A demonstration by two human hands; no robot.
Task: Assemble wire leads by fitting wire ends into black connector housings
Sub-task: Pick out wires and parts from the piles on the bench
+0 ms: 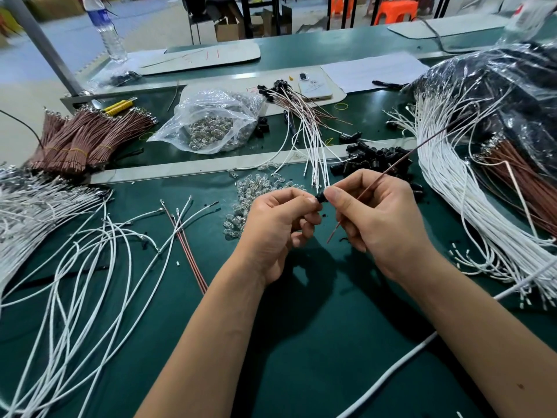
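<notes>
Bare green mat [301,342] is left beneath the wrists, hemmed by white wires [75,251]. A black connector housing [320,198] is pinched by the left hand [280,227]; a brown wire [391,171] is pinched by the right hand [379,218] beside it

Small black connector housing [320,198] pinched between both hands' fingertips above the green bench, thin brown wire [401,159] slanting up-right from it, loose black housings [373,159] heaped behind
</notes>
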